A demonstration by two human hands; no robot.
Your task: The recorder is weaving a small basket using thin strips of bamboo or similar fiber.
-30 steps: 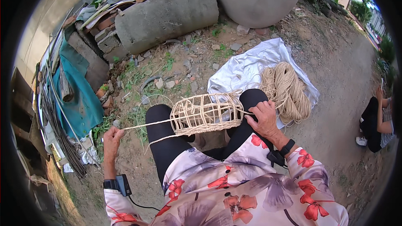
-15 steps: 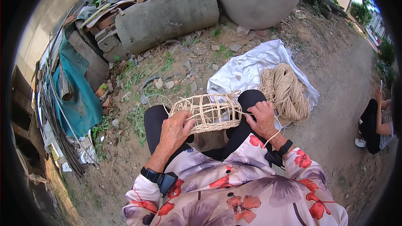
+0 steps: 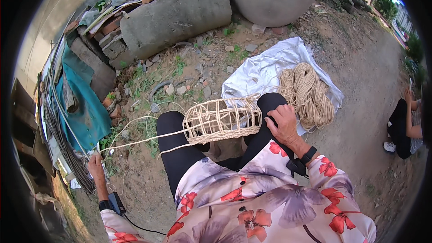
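Note:
A woven basket of beige cord [image 3: 222, 119], with an open grid of strands, lies across my black-clad knees. From its left end a twisted cord [image 3: 144, 140] stretches far out to the left. My left hand [image 3: 95, 165] is closed on that cord's outer end, with the arm reaching out at the side. A shorter cord end [image 3: 173, 149] trails from the basket's lower left edge over my thigh. My right hand [image 3: 284, 125] rests on my right knee beside the basket's right end. Its fingers are loosely bent and apart, and I see nothing in them.
A big coil of beige cord [image 3: 310, 96] lies on a white sack [image 3: 252, 74] beyond my right knee. Teal cloth [image 3: 83, 101] and bundled sticks stand at left. A concrete cylinder [image 3: 180, 20] is at the back. Another person [image 3: 405, 126] sits at far right.
My left hand has left the basket and swung far to the left, drawing the cord out. My right hand has let go of its cord and settled on the knee.

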